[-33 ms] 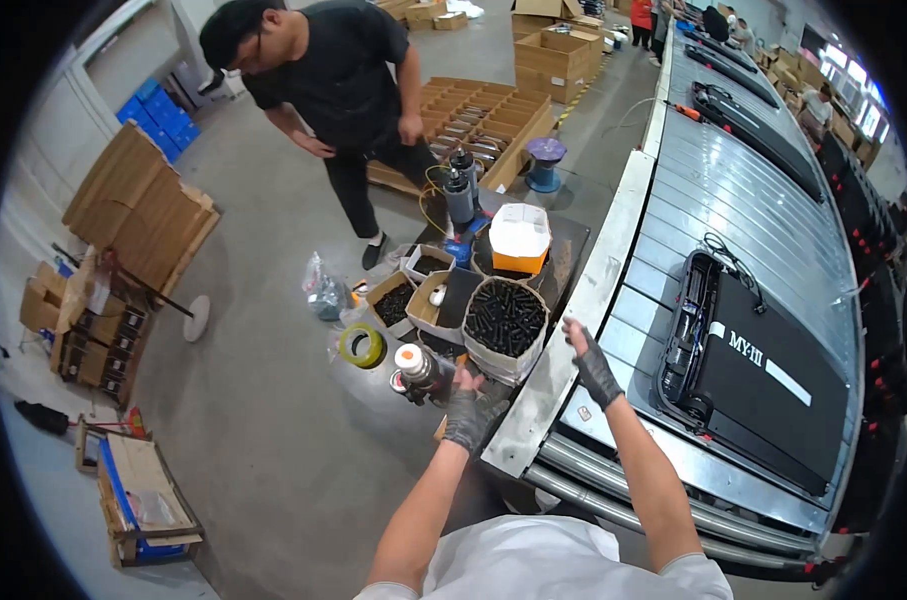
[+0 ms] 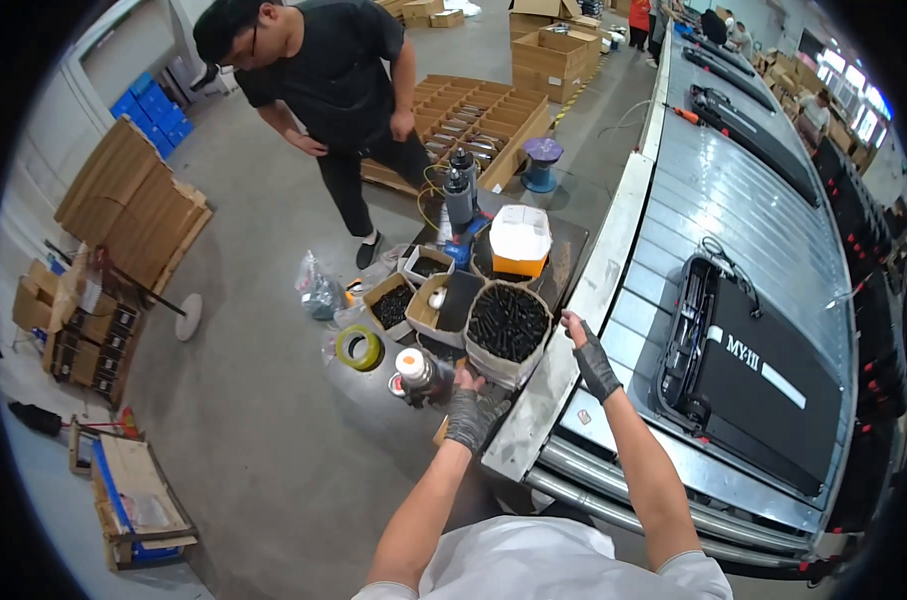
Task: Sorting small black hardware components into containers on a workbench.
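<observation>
Maybe the black bits sit in a box nearby for easy reach. The left hand has its fingers spread; for the right hand, I can't tell.

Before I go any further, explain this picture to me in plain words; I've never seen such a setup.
These are a person's left hand and right hand in fingerless grey gloves. A fisheye camera on that person's head looks down, bending straight edges. The left hand is beside a white-lidded bottle; the right is by the metal conveyor. On the conveyor lies a flat black machine; to the conveyor's left stands a carton of black parts. I can't make out anything held.
</observation>
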A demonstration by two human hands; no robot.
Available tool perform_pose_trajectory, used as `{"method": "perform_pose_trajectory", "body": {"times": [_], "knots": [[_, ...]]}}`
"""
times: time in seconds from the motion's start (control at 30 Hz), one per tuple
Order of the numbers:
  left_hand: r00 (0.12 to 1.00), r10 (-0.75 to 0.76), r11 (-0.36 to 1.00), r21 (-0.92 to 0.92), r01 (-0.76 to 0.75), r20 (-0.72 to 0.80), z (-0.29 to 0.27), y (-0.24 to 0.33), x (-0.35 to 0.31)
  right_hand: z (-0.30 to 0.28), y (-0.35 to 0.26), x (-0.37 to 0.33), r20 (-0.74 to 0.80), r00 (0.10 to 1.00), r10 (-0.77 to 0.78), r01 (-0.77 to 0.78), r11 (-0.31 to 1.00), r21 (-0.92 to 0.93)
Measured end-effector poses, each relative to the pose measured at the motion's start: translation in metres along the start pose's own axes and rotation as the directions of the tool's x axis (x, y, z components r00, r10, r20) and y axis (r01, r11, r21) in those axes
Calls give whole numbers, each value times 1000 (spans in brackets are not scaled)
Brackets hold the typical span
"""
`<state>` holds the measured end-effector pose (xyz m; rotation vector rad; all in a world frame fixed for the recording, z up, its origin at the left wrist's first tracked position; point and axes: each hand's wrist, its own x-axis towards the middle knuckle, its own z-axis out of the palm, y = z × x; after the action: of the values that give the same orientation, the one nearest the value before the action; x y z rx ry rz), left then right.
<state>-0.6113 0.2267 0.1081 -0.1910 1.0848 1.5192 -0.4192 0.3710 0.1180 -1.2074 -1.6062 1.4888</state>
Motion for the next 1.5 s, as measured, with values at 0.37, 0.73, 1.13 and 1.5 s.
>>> {"method": "perform_pose_trajectory", "body": {"times": [0.37, 0.73, 1.13, 1.5], "knots": [[876, -482, 830, -309, 463, 19, 27, 37, 50, 38, -29, 137, 382, 865, 324, -335, 941, -38], [843, -469, 721, -438, 537, 263, 50, 56, 51, 56, -46, 129, 384, 865, 322, -342, 940, -18], [764, -428, 698, -360, 619, 483, 22, 46, 22, 60, -26, 74, 437, 851, 292, -366, 926, 94], [760, -590, 701, -294, 649, 272, -27, 25, -37, 75, -52, -41, 300, 866, 399, -452, 882, 133]]}}
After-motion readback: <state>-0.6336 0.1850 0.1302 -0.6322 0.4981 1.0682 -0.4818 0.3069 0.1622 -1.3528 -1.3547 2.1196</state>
